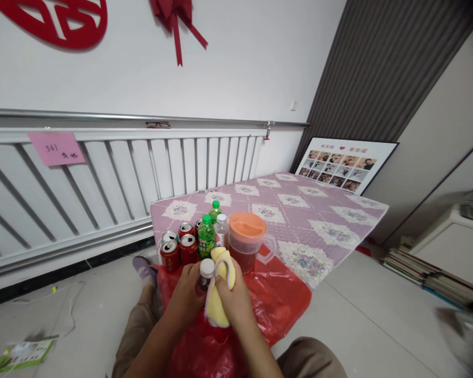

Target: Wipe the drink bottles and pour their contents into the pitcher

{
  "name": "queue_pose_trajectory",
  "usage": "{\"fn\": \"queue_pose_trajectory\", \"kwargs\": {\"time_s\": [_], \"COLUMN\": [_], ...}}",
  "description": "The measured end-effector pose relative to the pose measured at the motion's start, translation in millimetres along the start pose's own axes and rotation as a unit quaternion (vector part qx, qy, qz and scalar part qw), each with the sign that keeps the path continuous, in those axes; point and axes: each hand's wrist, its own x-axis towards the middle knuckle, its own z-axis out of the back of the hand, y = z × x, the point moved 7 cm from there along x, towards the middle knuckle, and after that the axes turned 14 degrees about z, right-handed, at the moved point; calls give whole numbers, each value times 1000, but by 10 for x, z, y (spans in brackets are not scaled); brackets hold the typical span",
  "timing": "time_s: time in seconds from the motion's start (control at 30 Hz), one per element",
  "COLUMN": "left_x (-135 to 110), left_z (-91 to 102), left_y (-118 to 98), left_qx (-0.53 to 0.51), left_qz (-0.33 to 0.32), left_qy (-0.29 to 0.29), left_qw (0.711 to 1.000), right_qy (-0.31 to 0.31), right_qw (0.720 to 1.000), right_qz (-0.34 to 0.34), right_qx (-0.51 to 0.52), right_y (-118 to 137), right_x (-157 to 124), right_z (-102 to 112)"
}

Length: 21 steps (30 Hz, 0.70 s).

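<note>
My left hand (187, 294) is wrapped round a bottle (206, 269) with a white cap, held upright; most of its body is hidden by my fingers. A folded yellow cloth (219, 307) with a pale purple edge is gripped in my right hand (236, 294) and presses against the bottle's side. Just beyond my hands stand green-capped bottles (206, 239), a white-capped bottle (222, 231) and several opened drink cans (170, 255). A clear pitcher (242, 254) with an orange lid (247, 226) and dark liquid stands to their right.
A red plastic bag (276, 294) spreads under the pitcher and over the near edge of the purple flowered tabletop (252, 202). Behind runs a white radiator (118, 178) with a pink note (57, 148). A photo board (345, 164) leans at the far right.
</note>
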Motion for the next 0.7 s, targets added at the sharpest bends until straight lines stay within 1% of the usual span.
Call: {"fn": "queue_pose_trajectory", "kwargs": {"time_s": [0.13,0.27,0.37,0.43,0.5,0.57,0.7], "left_x": [39,46,44,47,53,60,70], "left_z": [-4,-38,-44,-41,-46,-54,-49], "left_y": [55,83,97,107,106,94,55], "left_qx": [14,37,47,46,40,32,19], "left_qz": [-12,-28,-39,-44,-49,-50,-31], "left_qy": [-9,-4,-15,-26,-26,-18,-3], "left_qw": [1000,999,998,998,998,998,999], "right_qy": [24,46,68,75,71,63,38], "right_qw": [999,998,997,996,997,998,999], "right_qz": [-26,-38,-40,-36,-28,-20,-16], "right_qx": [21,24,26,24,20,14,-8], "right_y": [-140,-242,-268,-246,-195,-141,-138], "right_x": [192,380,480,497,456,353,9], "right_z": [15,-6,-46,-49,-29,-1,35]}}
